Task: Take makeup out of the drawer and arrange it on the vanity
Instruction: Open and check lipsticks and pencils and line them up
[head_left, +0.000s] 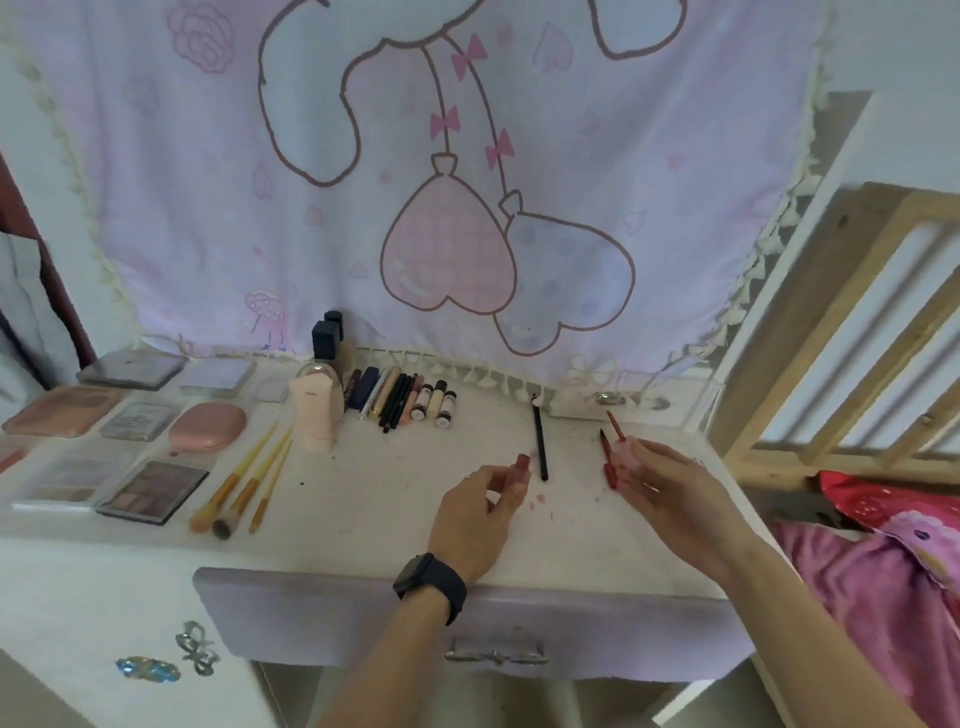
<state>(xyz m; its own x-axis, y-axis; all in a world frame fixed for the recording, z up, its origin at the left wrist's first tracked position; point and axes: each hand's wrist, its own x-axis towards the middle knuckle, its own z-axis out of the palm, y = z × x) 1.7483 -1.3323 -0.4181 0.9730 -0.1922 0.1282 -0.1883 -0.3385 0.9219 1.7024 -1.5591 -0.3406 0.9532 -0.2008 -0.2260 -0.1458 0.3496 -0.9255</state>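
Reddish tube (521, 467) was pinched by the left hand (475, 514). The right hand (670, 499), fingers curled, gripped red sticks (609, 470). Black pencil (540, 447) lay flat on the desk (389, 493) between both hands.

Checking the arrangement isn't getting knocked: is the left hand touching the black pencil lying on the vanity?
Apart. The head view shows a strip of bare vanity top between the left hand, which holds a reddish tube, and the black pencil.
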